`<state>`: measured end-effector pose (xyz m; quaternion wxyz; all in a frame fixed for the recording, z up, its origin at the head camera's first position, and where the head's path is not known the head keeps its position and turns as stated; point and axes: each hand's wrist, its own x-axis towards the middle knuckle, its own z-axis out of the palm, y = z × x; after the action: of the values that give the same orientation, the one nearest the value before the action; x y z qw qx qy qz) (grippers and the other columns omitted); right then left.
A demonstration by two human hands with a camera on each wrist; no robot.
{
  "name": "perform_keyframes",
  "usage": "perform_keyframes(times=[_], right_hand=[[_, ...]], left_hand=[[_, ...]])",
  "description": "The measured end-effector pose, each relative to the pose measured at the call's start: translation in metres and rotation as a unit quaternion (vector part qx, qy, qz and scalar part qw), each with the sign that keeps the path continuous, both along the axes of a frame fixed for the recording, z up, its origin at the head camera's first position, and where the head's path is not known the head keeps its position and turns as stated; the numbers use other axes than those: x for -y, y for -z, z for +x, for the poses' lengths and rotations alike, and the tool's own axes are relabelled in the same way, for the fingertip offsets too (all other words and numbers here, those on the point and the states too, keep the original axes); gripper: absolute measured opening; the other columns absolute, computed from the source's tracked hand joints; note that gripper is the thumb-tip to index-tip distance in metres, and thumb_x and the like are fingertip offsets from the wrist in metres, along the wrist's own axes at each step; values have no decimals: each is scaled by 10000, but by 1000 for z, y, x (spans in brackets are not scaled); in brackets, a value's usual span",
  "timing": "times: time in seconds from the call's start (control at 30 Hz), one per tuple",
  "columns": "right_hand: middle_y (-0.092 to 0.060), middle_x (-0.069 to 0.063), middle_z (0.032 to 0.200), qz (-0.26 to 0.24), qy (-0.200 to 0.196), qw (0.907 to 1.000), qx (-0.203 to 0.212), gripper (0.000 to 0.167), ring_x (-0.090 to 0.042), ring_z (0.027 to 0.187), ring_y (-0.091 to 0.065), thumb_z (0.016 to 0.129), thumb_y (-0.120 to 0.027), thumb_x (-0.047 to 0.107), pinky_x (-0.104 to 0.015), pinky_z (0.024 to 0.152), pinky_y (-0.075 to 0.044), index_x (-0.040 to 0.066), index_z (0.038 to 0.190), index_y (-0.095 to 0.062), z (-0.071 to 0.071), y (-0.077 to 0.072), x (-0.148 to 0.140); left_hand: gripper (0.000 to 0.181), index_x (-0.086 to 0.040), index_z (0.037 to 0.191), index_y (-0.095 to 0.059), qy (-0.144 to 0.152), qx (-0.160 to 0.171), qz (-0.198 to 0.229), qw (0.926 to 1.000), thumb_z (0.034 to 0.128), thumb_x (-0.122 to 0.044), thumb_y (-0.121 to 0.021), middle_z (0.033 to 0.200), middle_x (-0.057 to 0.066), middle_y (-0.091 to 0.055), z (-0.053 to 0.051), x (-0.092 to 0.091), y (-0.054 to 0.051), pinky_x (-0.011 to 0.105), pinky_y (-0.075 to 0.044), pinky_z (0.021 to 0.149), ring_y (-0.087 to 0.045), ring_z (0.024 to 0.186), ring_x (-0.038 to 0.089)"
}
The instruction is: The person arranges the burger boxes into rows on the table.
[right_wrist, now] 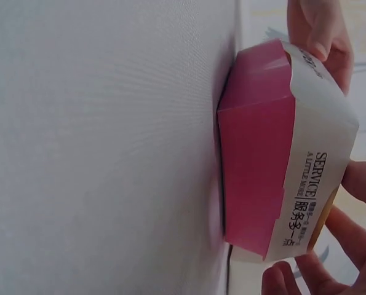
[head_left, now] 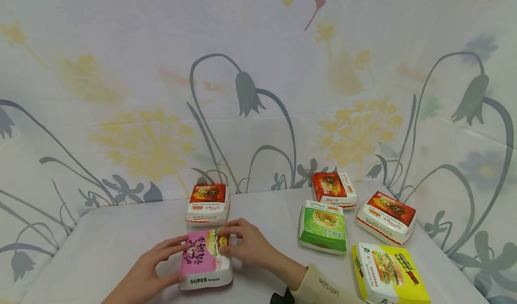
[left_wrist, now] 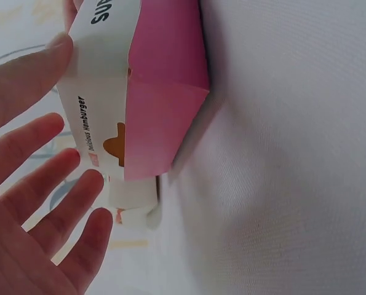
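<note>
One pink-and-white cardboard burger box (head_left: 199, 259) rests on the white cloth-covered table (head_left: 266, 218), just in front of a red-and-white cardboard burger box (head_left: 208, 206). The left hand (head_left: 151, 263), fingers loosely spread, touches the pink box's side with its thumb; the right hand (head_left: 248, 243) touches its lid, fingers bent, whether pinching cannot be told.

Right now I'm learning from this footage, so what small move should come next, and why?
Perhaps close the left hand round the pink-and-white card burger box: the left wrist view shows spread fingers, while the right hand is at the box's far right corner. With the box on the white cloth-covered table, that might steady it.
</note>
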<state>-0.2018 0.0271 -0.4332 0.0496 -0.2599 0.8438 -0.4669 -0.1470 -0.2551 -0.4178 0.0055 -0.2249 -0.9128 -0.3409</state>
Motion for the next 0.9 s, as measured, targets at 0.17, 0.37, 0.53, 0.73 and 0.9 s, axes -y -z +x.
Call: perform_keyframes(times=[0.17,0.37,0.53,0.73,0.9], right_hand=[[-556,51,1272,286,-38,9996,24,427,-168,1210,-510,829,-797,364,-451,1039,-415,215,1219,-712,3,-2,0],[-563,28,1369,261,-178,9994,114,450,-202,1289,-496,856,-774,390,-478,1073,-390,234,1268,-684,6,-2,-1],[-569,8,1395,288,-195,9994,-45,470,-210,1307,-497,870,-753,412,-473,1079,-386,233,1295,-664,7,0,-3],[-570,18,1396,317,-189,9993,97,467,-199,1297,-506,890,-727,438,-492,1064,-397,254,1314,-655,7,1,-5],[-576,27,1380,316,-258,9990,202,448,-179,1266,-525,898,-727,422,-482,1047,-418,265,1312,-659,10,1,-8]], left_hand=[[480,-231,1299,-661,66,-313,90,9994,861,-395,-766,1394,44,-574,-2,4,3,359,-551,845,-554,1233,301],[419,-222,1263,-688,-30,-777,294,9965,862,-295,-786,1317,20,-633,-4,5,8,316,-559,768,-587,1173,137],[381,-226,1251,-696,-168,-647,297,9973,880,-270,-769,1289,-14,-647,-7,4,8,308,-557,765,-598,1160,161],[309,-258,1174,-719,-614,-229,352,9972,875,-203,-775,1222,-68,-662,-8,-1,6,286,-548,782,-609,1135,207],[251,-248,1092,-728,-1083,6,427,9932,875,-127,-767,1109,-104,-668,-8,-5,5,278,-536,774,-624,1032,155]])
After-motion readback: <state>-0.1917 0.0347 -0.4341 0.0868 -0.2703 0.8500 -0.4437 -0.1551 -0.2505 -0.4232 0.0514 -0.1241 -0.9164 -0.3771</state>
